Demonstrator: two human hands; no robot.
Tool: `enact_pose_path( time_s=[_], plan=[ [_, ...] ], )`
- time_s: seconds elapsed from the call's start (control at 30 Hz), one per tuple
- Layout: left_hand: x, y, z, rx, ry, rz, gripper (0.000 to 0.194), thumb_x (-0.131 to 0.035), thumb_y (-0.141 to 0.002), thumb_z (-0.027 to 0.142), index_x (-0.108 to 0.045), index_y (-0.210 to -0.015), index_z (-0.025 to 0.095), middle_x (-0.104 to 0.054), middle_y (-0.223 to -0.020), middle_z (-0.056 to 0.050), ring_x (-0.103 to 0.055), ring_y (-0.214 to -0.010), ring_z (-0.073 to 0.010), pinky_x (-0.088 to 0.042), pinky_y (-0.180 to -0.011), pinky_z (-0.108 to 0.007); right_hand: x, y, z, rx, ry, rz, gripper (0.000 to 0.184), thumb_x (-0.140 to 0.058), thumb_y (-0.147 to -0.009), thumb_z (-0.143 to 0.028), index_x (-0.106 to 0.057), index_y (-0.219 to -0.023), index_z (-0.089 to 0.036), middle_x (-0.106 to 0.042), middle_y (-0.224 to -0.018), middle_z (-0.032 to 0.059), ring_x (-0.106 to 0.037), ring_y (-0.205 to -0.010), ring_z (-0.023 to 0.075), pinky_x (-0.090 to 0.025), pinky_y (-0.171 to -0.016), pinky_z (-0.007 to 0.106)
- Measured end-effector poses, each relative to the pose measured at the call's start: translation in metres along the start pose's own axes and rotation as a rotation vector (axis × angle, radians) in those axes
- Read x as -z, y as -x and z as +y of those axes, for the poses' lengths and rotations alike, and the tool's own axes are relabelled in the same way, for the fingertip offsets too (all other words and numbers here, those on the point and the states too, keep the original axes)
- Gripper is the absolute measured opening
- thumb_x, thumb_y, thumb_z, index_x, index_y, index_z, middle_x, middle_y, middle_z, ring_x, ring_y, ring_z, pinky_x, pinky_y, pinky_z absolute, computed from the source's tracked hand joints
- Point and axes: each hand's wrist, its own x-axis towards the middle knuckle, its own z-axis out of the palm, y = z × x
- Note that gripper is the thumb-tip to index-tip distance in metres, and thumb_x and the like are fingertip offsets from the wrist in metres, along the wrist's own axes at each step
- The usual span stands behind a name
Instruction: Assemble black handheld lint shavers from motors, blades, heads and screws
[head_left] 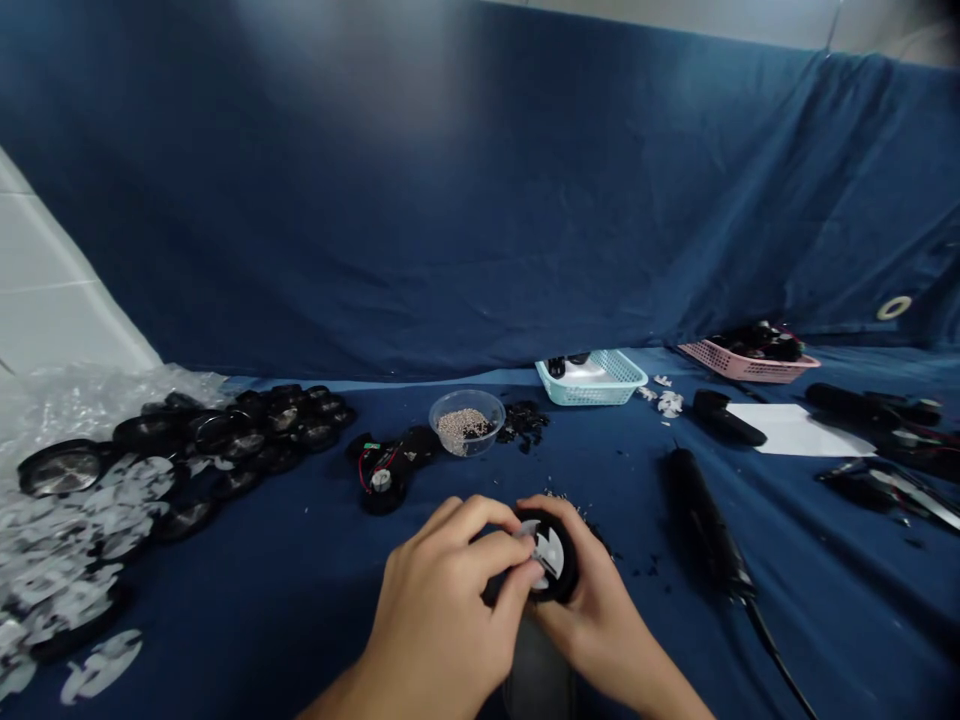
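Surface: dark blue cloth [300,590]
Room: blue curtain [450,200] behind, pale wall at left
Right hand [600,610]: clamped around black round housing [568,560]
Left hand [450,590]: fingertips pinching white disc [553,548]

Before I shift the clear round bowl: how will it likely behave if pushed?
The clear bowl looks like thin plastic, so probably light itself and slightly flexy. The small tan pieces inside look loose and may shift or spill if it tips. The cloth underneath shows creases, so it might drag or bunch.
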Motion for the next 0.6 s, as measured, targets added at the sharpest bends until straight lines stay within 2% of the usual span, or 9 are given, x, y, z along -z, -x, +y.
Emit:
enact_pose_path(
  time_s=[0.17, 0.27, 0.4, 0.47, 0.53, 0.6],
  plan=[
    [-0.003, -0.002, -0.003, -0.032, 0.011, -0.013, 0.019, -0.060, -0.084, 0.020, -0.073, -0.080, 0.033, -0.071, -0.093, 0.006, -0.061, -0.081, -0.0158, -0.052, -0.070, -0.032, 0.002, 0.000, -0.001, -0.011, 0.022, 0.002, 0.043, -0.061, -0.083, -0.019, -0.045, -0.122, -0.027, -0.052, -0.113, 0.0023, -0.056, -0.103, 0.0156, -0.045, -0.088, 0.025],
    [-0.002, -0.006, -0.005, -0.071, 0.005, -0.026, 0.017, -0.061, -0.083, 0.021, -0.073, -0.082, 0.033, -0.071, -0.093, 0.004, -0.061, -0.082, -0.0171, -0.052, -0.070, -0.033, 0.003, 0.000, -0.002, -0.065, -0.015, -0.019, 0.044, -0.062, -0.082, -0.018, -0.044, -0.122, -0.025, -0.053, -0.113, 0.0034, -0.056, -0.102, 0.0171, -0.045, -0.089, 0.027],
    [0.013, -0.009, 0.000, -0.107, 0.065, 0.055, 0.007, -0.066, -0.079, 0.027, -0.068, -0.085, 0.028, -0.064, -0.092, -0.001, -0.059, -0.081, -0.0168, -0.053, -0.071, -0.032, 0.004, -0.001, -0.001, -0.158, -0.107, -0.012, 0.055, -0.067, -0.077, -0.018, -0.041, -0.125, -0.025, -0.053, -0.116, 0.0044, -0.054, -0.103, 0.0187, -0.046, -0.086, 0.028],
    [0.026, -0.009, 0.002, -0.089, 0.163, 0.046, 0.009, -0.060, -0.079, 0.023, -0.061, -0.088, 0.026, -0.058, -0.091, -0.001, -0.058, -0.079, -0.0150, -0.054, -0.070, -0.028, 0.003, -0.002, 0.000, -0.187, -0.120, 0.019, 0.058, -0.069, -0.074, -0.017, -0.041, -0.124, -0.025, -0.053, -0.114, 0.0036, -0.053, -0.101, 0.0185, -0.046, -0.084, 0.027],
    [0.036, -0.008, 0.003, -0.060, 0.280, -0.018, 0.016, -0.053, -0.079, 0.017, -0.056, -0.092, 0.026, -0.057, -0.099, -0.002, -0.059, -0.087, -0.0145, -0.055, -0.074, -0.026, 0.003, -0.003, 0.001, -0.211, -0.121, 0.027, 0.058, -0.070, -0.073, -0.016, -0.042, -0.123, -0.025, -0.054, -0.110, 0.0020, -0.053, -0.097, 0.0173, -0.045, -0.082, 0.026],
    [0.039, -0.008, 0.002, -0.013, 0.404, -0.058, 0.017, -0.051, -0.082, 0.018, -0.055, -0.095, 0.028, -0.057, -0.112, -0.001, -0.058, -0.106, -0.0152, -0.055, -0.086, -0.026, 0.002, -0.004, 0.000, -0.227, -0.124, 0.018, 0.058, -0.070, -0.073, -0.015, -0.042, -0.122, -0.026, -0.055, -0.106, 0.0008, -0.053, -0.093, 0.0162, -0.045, -0.080, 0.025]
  ],
)
